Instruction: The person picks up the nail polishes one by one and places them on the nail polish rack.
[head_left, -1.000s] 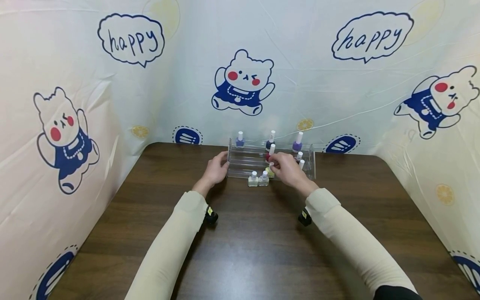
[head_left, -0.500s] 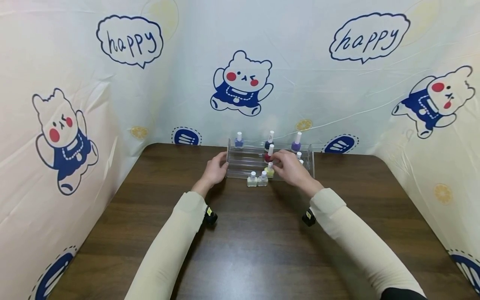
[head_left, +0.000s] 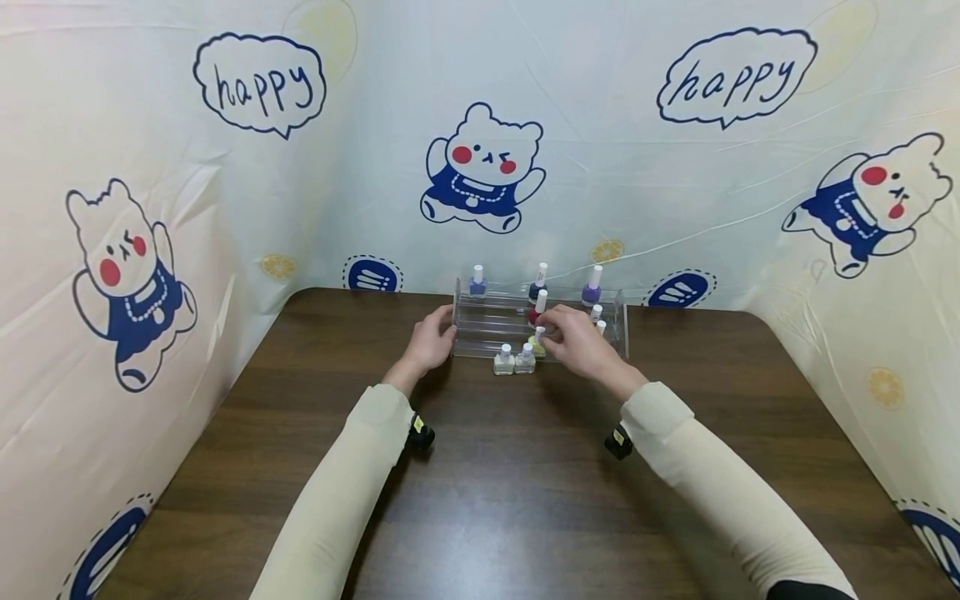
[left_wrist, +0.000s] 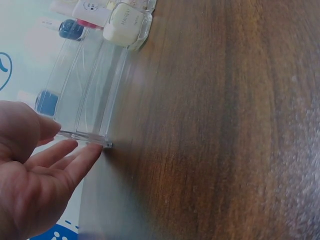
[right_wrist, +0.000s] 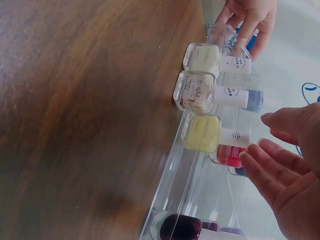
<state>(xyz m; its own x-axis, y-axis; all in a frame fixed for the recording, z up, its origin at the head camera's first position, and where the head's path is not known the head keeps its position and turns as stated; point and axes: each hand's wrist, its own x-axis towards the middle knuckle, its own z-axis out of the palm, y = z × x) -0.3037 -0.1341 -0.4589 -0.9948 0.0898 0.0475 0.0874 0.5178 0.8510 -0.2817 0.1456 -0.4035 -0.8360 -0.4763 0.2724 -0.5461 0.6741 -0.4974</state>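
Note:
My left hand (head_left: 429,337) grips the left end panel of a clear tiered rack (head_left: 487,330), thumb and fingertips at the panel's edge in the left wrist view. My right hand (head_left: 579,340) is at a yellow nail polish bottle (head_left: 536,344) on the rack's front tier. In the right wrist view its thumb (right_wrist: 287,120) and fingers stand apart near that bottle's white cap (right_wrist: 234,136). A pale nail polish bottle (right_wrist: 204,59) and a speckled one (right_wrist: 196,93) stand side by side at the rack's front edge. Behind the yellow bottle is a red one (head_left: 534,316).
On the back tier stand a blue bottle (head_left: 477,287), a dark one (head_left: 537,291) and a purple one (head_left: 591,294). More white caps (head_left: 596,312) show at the right, partly hidden by my right hand. The brown table (head_left: 480,500) meets a printed cloth (head_left: 480,50) behind.
My right hand draws slightly right from the yellow bottle, then comes back left so its fingertips overlap the bottle again. The left hand keeps its place on the rack.

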